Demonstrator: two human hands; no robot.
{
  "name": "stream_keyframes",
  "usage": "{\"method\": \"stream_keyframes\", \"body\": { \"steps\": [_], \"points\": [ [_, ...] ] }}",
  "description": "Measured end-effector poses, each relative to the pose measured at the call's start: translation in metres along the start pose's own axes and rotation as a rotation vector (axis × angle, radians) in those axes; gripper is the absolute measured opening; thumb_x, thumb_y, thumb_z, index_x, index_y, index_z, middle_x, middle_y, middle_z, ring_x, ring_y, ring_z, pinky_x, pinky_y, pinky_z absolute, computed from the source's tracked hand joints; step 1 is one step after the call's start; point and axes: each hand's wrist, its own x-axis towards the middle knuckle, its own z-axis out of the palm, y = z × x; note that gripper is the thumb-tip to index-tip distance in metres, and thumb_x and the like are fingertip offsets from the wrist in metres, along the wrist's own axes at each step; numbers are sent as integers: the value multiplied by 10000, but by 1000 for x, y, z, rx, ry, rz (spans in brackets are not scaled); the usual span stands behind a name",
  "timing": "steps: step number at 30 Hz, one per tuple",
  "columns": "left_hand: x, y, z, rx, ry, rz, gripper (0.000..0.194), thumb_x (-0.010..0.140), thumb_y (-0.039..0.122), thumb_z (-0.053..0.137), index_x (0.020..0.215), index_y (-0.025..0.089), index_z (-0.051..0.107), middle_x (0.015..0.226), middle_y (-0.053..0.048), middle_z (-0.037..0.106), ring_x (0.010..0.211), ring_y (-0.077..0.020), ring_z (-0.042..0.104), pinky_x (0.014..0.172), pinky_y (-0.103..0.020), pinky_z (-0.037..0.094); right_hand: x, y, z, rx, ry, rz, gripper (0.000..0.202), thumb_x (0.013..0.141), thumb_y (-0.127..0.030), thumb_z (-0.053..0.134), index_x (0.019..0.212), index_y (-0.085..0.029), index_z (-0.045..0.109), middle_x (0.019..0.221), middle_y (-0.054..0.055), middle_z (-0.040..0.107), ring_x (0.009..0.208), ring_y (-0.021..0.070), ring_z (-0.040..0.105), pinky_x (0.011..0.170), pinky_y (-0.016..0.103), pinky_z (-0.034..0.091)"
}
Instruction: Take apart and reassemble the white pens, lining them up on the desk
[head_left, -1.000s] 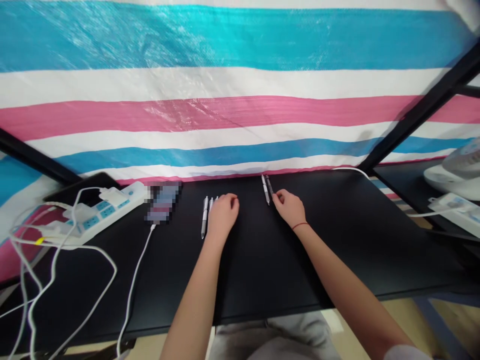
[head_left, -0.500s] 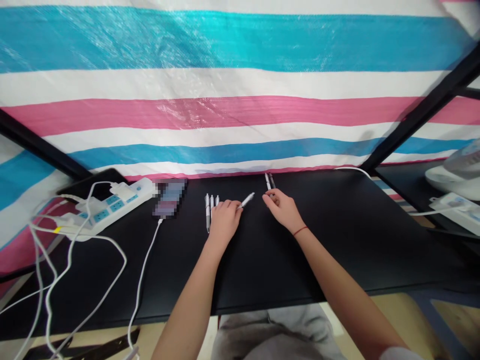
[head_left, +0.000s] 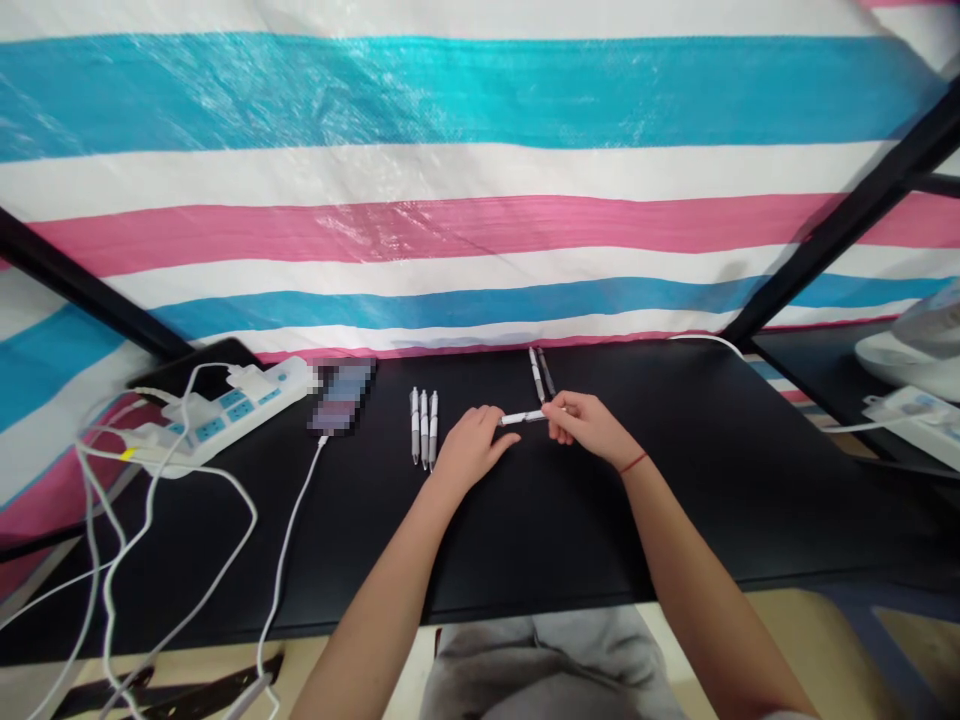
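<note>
White and grey, a retractable pen (head_left: 523, 418) spans mid-frame, its right end pinched by the right hand (head_left: 589, 428); the left hand (head_left: 471, 447), thumb spread from its fingers, is at the other end. Three pens (head_left: 424, 412) lie left of centre, two more pens (head_left: 535, 374) right of it.
</note>
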Motion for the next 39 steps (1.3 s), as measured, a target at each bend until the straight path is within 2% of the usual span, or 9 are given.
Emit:
{"method": "stream_keyframes", "body": {
  "steps": [5,12,15,18,23,30,33,36,39],
  "points": [
    [2,4,9,114,-85,-223,195,915,277,458,832,194,614,739,-57,653,731,-214,634,643,-286,416,-4,0,1,-195,43,-116,263,864,-441,559,793,-193,608,635,7,611,584,141,583,596,271,486],
    [5,2,10,106,-125,-305,193,890,232,453,827,192,631,780,-76,676,737,-221,651,647,-286,416,-4,-4,11,-247,121,-289,206,842,-421,582,874,-224,634,952,69,658,845,204,638,739,323,529],
    [3,1,8,37,-70,-286,168,877,216,459,809,195,612,760,-57,654,728,-209,632,666,-287,423,-3,-3,12,-132,128,-173,283,817,-466,614,961,-222,605,823,34,662,665,162,623,602,285,522],
    [1,-1,8,-134,38,-218,118,869,246,493,896,197,597,773,-32,625,743,-185,606,706,-281,443,-2,1,8,-36,115,-68,306,823,-493,603,899,-198,585,632,-7,611,511,123,560,508,255,481],
    [2,-12,8,-569,234,-227,427,841,349,587,1229,205,481,988,-36,621,702,-117,585,740,-263,487,2,4,-3,166,200,-30,322,790,-488,649,816,-177,572,623,3,614,501,111,553,498,251,467],
    [5,-16,10,-868,203,-378,282,849,396,572,1032,195,647,756,-16,662,723,-160,650,725,-283,510,2,3,-9,315,234,20,271,720,-374,723,874,-196,588,660,-17,602,591,121,580,513,228,472],
    [5,-13,13,-933,232,-421,304,827,412,597,1021,184,648,741,-13,659,711,-157,659,716,-280,509,4,4,-10,267,257,63,335,741,-440,696,950,-206,579,747,1,643,587,120,598,473,212,453],
    [5,-13,14,-950,256,-418,324,824,429,598,1028,181,640,742,-10,651,701,-150,655,706,-276,505,5,7,-11,145,266,126,394,814,-567,568,772,-175,554,640,21,630,456,96,546,384,193,353],
    [4,-13,15,-960,254,-410,319,828,427,595,1023,178,632,732,-6,644,702,-146,652,706,-274,507,5,9,-13,166,255,86,380,794,-542,612,723,-174,546,624,19,617,496,102,554,407,194,367]
  ]
}}
